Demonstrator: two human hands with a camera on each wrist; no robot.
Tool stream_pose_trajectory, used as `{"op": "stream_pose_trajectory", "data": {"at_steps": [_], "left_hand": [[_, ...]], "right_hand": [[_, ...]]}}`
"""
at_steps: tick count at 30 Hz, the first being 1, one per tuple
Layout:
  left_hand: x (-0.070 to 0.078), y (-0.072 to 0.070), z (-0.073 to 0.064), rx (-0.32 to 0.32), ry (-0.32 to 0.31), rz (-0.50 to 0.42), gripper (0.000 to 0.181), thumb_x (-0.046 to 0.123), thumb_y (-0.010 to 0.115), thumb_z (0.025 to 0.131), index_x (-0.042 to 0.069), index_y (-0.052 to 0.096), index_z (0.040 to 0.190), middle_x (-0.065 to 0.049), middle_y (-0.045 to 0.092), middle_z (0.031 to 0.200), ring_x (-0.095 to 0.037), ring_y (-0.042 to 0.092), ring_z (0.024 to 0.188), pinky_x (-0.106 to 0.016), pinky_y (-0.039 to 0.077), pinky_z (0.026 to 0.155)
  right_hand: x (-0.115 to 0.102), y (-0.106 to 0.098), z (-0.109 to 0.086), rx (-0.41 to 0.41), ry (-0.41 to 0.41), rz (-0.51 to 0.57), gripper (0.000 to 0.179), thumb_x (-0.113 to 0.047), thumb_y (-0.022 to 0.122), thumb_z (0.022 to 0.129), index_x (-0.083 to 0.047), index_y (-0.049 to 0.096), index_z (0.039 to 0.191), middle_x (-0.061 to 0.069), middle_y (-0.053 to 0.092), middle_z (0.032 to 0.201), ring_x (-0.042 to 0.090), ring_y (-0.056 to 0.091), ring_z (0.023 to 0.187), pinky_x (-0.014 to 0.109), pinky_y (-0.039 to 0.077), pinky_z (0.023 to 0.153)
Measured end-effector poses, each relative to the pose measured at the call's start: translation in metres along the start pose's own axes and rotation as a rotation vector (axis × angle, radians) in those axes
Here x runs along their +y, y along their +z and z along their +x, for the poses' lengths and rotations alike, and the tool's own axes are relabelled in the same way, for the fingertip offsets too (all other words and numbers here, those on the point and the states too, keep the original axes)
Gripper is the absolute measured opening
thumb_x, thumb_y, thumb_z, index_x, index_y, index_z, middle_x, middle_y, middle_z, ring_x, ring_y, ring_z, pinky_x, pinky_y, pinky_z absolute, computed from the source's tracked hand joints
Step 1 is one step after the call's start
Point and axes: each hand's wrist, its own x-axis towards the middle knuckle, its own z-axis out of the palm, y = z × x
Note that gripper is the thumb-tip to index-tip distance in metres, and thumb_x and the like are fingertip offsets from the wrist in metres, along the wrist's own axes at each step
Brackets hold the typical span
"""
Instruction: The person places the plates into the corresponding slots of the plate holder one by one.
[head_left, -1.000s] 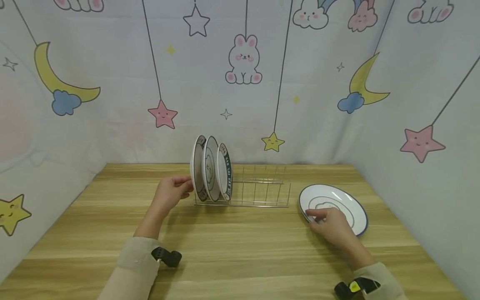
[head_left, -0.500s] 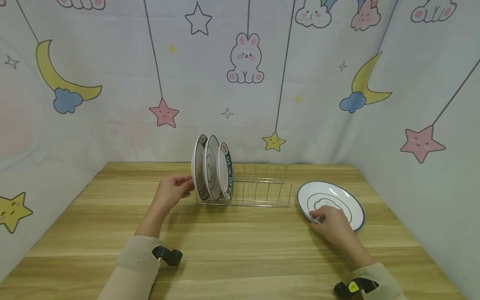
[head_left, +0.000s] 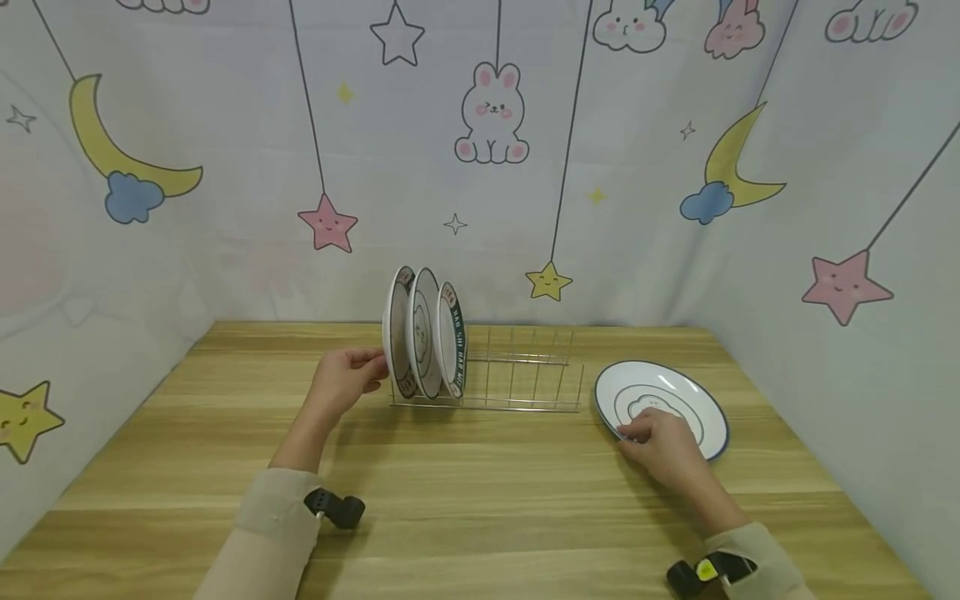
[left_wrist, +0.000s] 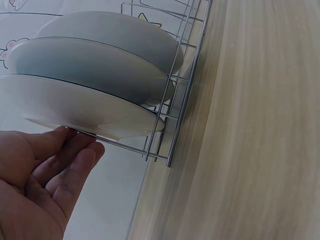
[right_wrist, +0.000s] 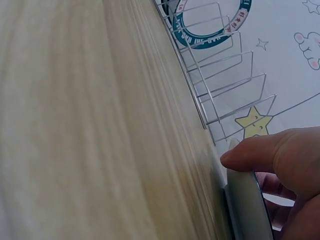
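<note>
At the left end of the wire dish rack (head_left: pixel 525 408), my left hand (head_left: pixel 345 385) pinches the rack's end wire between thumb and fingers. In the left wrist view, these fingertips (left_wrist: pixel 95 146) are just below the nearest plate (left_wrist: pixel 75 100). Three plates stand upright in the rack's left part; the rightmost plate (head_left: pixel 450 342) has a green lettered rim. My right hand (head_left: pixel 663 450) grips the near left rim of a white, blue-edged plate (head_left: pixel 693 408) to the right of the rack. In the right wrist view, the thumb (right_wrist: pixel 250 152) lies on the plate's outer side (right_wrist: pixel 245 200), fingers partly hidden behind it.
The rack's wire slots right of the upright plates hold nothing. A wooden table (head_left: pixel 480 508) lies beneath everything. A white cloth backdrop (head_left: pixel 247 150) with printed moons, stars and rabbits hangs close behind the rack and along both sides.
The plate in my right hand has shifted slightly left and away, with most of that early on. My left hand stays at the rack's end. The head view has shifted a little.
</note>
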Motion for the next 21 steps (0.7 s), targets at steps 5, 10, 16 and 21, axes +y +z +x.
{"op": "stream_pose_trajectory", "data": {"at_steps": [5, 10, 16, 21], "left_hand": [[-0.002, -0.001, 0.0, 0.007, -0.006, -0.003, 0.034, 0.015, 0.057, 0.102, -0.007, 0.061, 0.128, -0.022, 0.066, 0.121, -0.03, 0.066, 0.107, -0.031, 0.058, 0.084], [-0.002, -0.002, 0.0, 0.009, -0.005, 0.008, 0.035, 0.018, 0.058, 0.101, -0.006, 0.062, 0.127, -0.021, 0.066, 0.12, -0.029, 0.066, 0.106, -0.031, 0.058, 0.084], [-0.002, -0.001, 0.003, 0.007, -0.001, 0.014, 0.035, 0.019, 0.058, 0.101, -0.006, 0.063, 0.125, -0.021, 0.068, 0.116, -0.031, 0.066, 0.106, -0.032, 0.058, 0.084], [-0.002, -0.001, 0.003, 0.015, -0.009, 0.011, 0.033, 0.017, 0.058, 0.101, -0.006, 0.064, 0.124, -0.022, 0.068, 0.115, -0.032, 0.067, 0.105, -0.031, 0.058, 0.083]], "right_hand": [[-0.001, 0.0, 0.002, 0.04, 0.014, 0.018, 0.013, -0.004, 0.083, 0.074, -0.007, 0.08, 0.086, -0.006, 0.062, 0.076, 0.009, 0.053, 0.067, 0.024, 0.046, 0.057], [-0.004, -0.003, 0.002, 0.105, 0.005, 0.039, 0.012, -0.003, 0.084, 0.074, -0.005, 0.08, 0.085, -0.004, 0.064, 0.077, 0.012, 0.057, 0.069, 0.026, 0.047, 0.06], [-0.006, -0.005, 0.003, 0.216, 0.011, 0.045, 0.011, -0.001, 0.085, 0.073, -0.004, 0.08, 0.083, -0.004, 0.064, 0.072, 0.01, 0.056, 0.066, 0.023, 0.046, 0.057], [-0.011, -0.009, 0.006, 0.303, 0.018, 0.048, 0.01, -0.001, 0.085, 0.073, -0.003, 0.08, 0.081, -0.003, 0.062, 0.069, 0.01, 0.053, 0.062, 0.021, 0.042, 0.052]]}}
